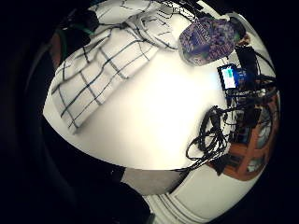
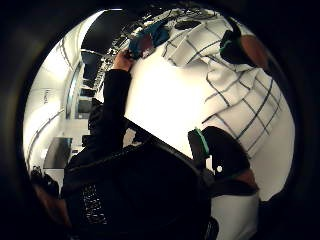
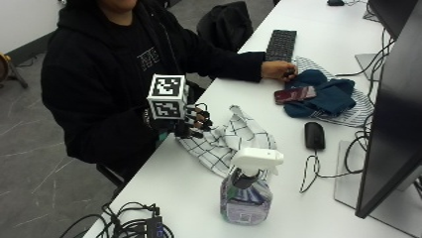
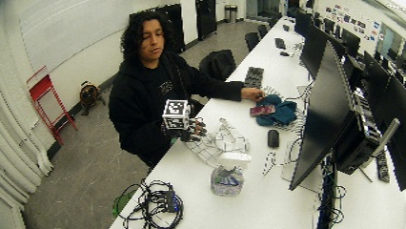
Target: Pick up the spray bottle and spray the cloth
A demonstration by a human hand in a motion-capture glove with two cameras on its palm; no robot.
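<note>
The bottle (image 3: 246, 191) stood upright on the desk (image 3: 310, 208), nearest the camera, its white trigger head just beside the cloth (image 3: 227, 140). Behind it the checked cloth lay crumpled. The right hand (image 3: 190, 122) hovered at the cloth's near edge, fingers loosely curled, its grip open and holding nothing.

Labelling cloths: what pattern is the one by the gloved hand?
White cloth with a dark grid check; clearest in the outside view.
</note>
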